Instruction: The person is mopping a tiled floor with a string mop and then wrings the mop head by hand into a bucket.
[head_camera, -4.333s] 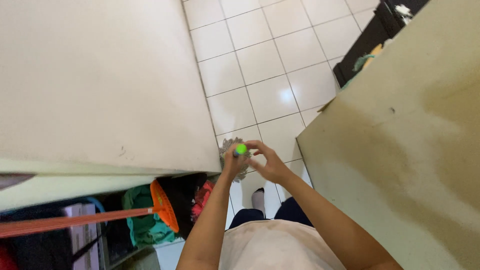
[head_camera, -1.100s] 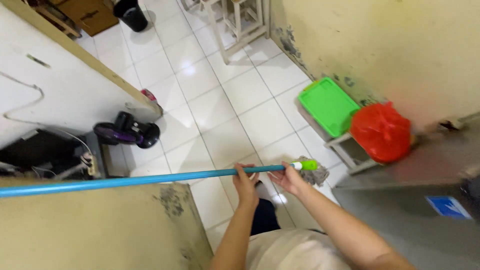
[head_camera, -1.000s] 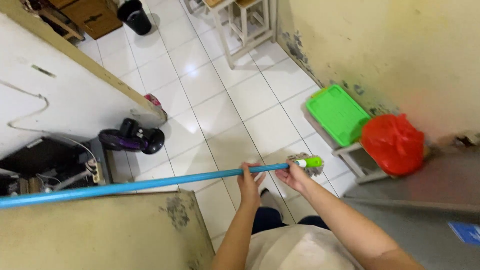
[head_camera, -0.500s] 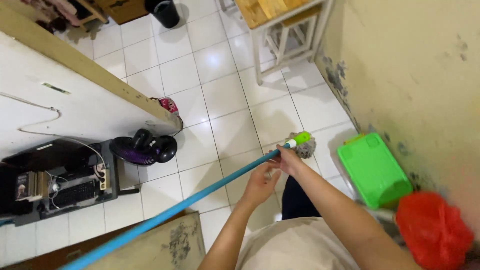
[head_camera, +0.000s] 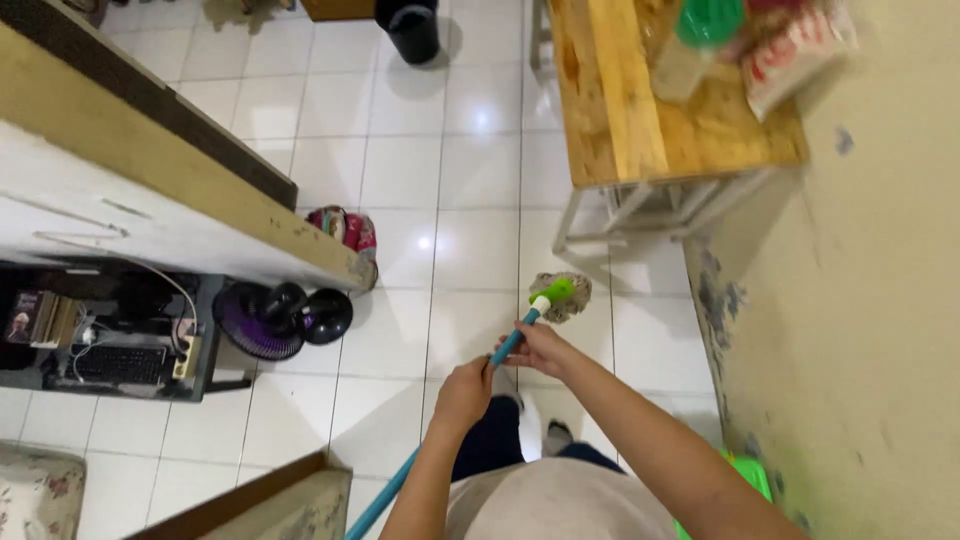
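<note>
The left hand (head_camera: 463, 393) is closed around the blue mop handle (head_camera: 508, 345), and the right hand (head_camera: 541, 349) grips the same handle a little higher, just beside the left one, so the two hands are close together on the pole. The handle runs from the bottom edge of the picture, where its lower end is cut off, up to a green socket (head_camera: 551, 293) that holds the grey string mop head (head_camera: 566, 297). The mop head is above the white tiled floor (head_camera: 400, 180); I cannot tell if it touches the tiles. Under the hands, dark trousers and one foot (head_camera: 531, 425) show only partly, hidden by the arms and the light shirt. Beyond the mop head stands a wooden table (head_camera: 625, 90) on a white frame; the things on it, a green-capped bottle (head_camera: 697, 45) and a red and white packet (head_camera: 795, 45), are blurred and cut by the top edge. Left of the mop head a purple fan (head_camera: 265, 318) lies at the end of a cream partition (head_camera: 150, 205), with a dark shelf (head_camera: 100, 335) of hard-to-read objects behind it. Far beyond the mop head a black bin (head_camera: 412, 28) is half out of view. A green box (head_camera: 748, 475) near the stained wall is mostly hidden by the right arm.
</note>
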